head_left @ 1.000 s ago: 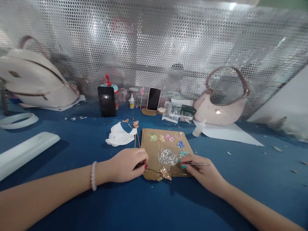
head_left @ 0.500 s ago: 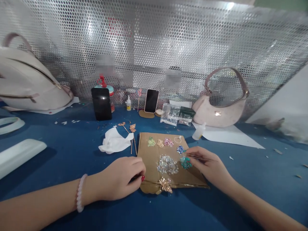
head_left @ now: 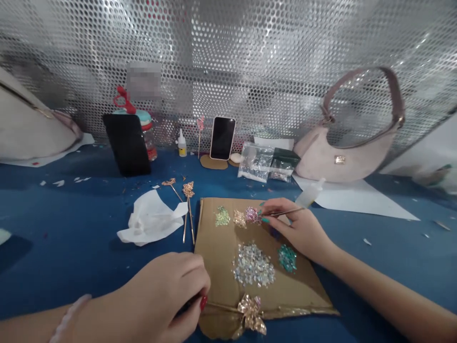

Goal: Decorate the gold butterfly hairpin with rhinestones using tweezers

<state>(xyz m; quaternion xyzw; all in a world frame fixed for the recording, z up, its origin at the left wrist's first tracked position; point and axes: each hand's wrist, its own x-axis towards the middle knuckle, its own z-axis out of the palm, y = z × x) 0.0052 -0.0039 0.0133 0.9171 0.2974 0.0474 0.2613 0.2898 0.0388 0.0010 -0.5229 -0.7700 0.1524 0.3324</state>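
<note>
A crumpled tissue (head_left: 150, 221) and two spare pins (head_left: 188, 209) lie left of the cardboard (head_left: 217, 257); a phone (head_left: 222, 138), a glue bottle (head_left: 182, 144) and a handbag (head_left: 350, 152) stand far behind. The right hand (head_left: 300, 231) pinches tweezers (head_left: 283, 212), which lie left-right with tips pointing left at the pink pile (head_left: 253, 215). The left hand (head_left: 167, 295), fingers closed, grips a gold flower pin (head_left: 252, 312) that lies left-right along the cardboard's near edge
</note>
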